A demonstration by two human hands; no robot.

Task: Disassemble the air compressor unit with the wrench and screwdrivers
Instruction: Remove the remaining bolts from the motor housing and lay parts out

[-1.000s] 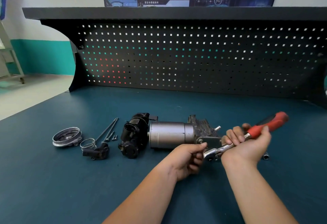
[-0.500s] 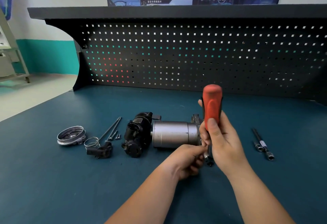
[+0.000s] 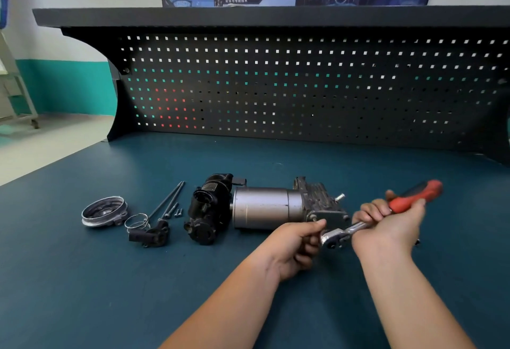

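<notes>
The air compressor unit [image 3: 265, 208] lies on its side mid-bench: a silver cylinder with a black head at its left and a grey metal block at its right. My right hand [image 3: 389, 227] grips the ratchet wrench [image 3: 356, 228] by its red handle, which points up and right. The wrench's chrome head sits at the near right corner of the block. My left hand [image 3: 298, 243] has curled fingers pinching at the wrench head, against the block's lower edge.
Removed parts lie left of the unit: a round metal cover [image 3: 103, 212], wire clips [image 3: 136, 220], a small black fitting [image 3: 150, 235], two long bolts [image 3: 168, 202] and short screws [image 3: 178, 213]. A black pegboard [image 3: 303, 86] walls the back of the blue bench [image 3: 82, 293].
The wrench handle swung from upright half a second ago back down to the right, where it stood a second ago. My left hand stayed at the wrench head.
</notes>
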